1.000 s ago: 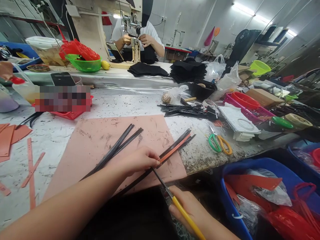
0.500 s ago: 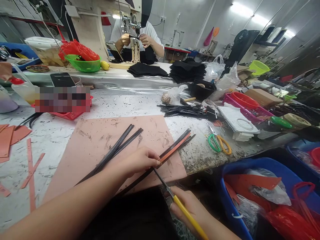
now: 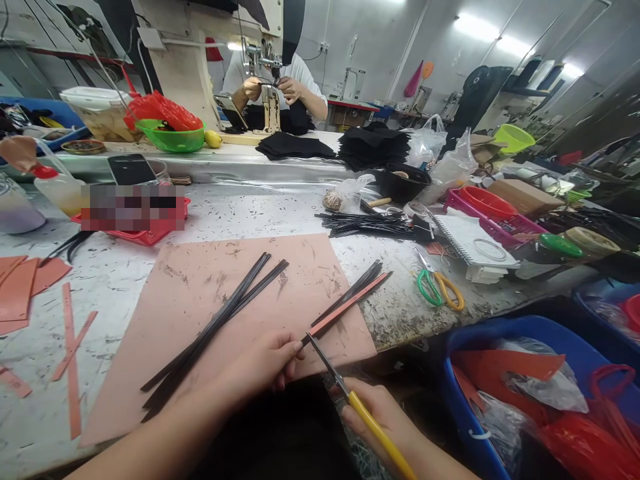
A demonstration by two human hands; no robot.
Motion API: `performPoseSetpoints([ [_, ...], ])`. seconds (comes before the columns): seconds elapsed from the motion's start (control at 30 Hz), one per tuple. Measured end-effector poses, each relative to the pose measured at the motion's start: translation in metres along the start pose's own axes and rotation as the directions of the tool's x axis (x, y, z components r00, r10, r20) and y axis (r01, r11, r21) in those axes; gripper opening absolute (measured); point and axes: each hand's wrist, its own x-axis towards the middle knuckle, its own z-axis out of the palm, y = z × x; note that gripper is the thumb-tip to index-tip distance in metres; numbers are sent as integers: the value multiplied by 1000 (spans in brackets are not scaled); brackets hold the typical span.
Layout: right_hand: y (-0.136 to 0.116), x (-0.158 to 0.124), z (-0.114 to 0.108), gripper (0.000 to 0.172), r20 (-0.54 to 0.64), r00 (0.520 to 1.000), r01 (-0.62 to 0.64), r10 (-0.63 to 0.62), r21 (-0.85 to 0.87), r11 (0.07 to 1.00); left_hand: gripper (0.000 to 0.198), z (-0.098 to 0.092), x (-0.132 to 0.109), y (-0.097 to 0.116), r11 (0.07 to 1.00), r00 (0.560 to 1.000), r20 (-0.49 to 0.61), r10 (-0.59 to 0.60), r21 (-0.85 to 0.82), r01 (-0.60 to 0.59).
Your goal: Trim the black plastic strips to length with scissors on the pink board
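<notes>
My left hand (image 3: 277, 360) is closed, pinching a black strip near its end at the mat's front edge. Along this strip lies an orange strip (image 3: 345, 307), its near end just beyond my fingertips. My right hand (image 3: 375, 410) grips yellow-handled scissors (image 3: 330, 367), whose tips meet the strips beside my left fingertips. Whether the blades are parted cannot be made out. More black strips (image 3: 350, 290) lie against the orange one. Left of these, a bundle of black strips (image 3: 220, 320) rests on the pinkish mat (image 3: 175, 293).
Green-and-orange-handled scissors (image 3: 440, 290) lie right of the mat, near a notebook (image 3: 465, 237) and a black strip pile (image 3: 370, 225). Orange pieces (image 3: 73, 360) lie at left. A blue bin (image 3: 453, 380) stands below right. Opposite, a person's hands (image 3: 290, 90) work at a sewing machine.
My left hand has shifted down and left along the black strip, uncovering the orange strip's near end. The scissors tips have stayed close to my left fingertips. The view has shifted slightly.
</notes>
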Motion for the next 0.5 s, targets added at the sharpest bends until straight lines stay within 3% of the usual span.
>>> performPoseSetpoints([
  [0.13,-2,-5,-4,47,17,1000,-4,4,-22,1000,40,-2,-2,-6,997,998,-23,53,52,-52],
  [0.27,-23,0,-27,34,64,997,45,-40,-78,996,37,-6,-18,-19,985,995,-4,99,139,-98],
  [0.4,-53,36,-48,40,-3,980,193,-199,-231,954,37,-5,-37,-32,982,993,17,120,146,-121],
  [0.5,-67,74,-50,41,114,944,328,-309,-407,852,35,-4,-51,-44,981,990,39,134,137,-138],
])
